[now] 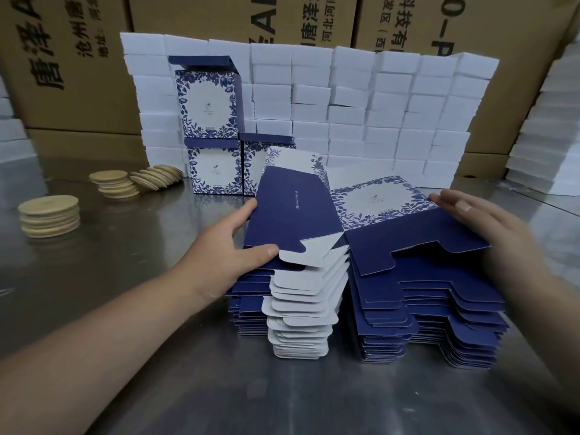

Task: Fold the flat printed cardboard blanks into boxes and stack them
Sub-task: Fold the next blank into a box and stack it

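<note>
Tall, ragged-edged stack of flat navy-and-white floral-printed cardboard blanks (423, 309) in the foreground. The top blank (292, 215) is part-raised, its left panel tilted upward. Behind stand the folded boxes: upper box (208, 103) on lower box (215, 171), and third box (251, 161) alongside, partly hidden.

There's a single camera, worn on the person's head, facing forward and tipped down over the steel table (110, 246). It sits close in: both forearms run up from the bottom corners, and the left hand (226, 249) and right hand (483, 224) meet the top blank (295, 211) on the pile of blanks (439, 309) mid-frame. The wide lens bows the edges. Across the top of the frame, farther back, stand the white blocks (376, 105) and brown cartons (78, 58).
</note>
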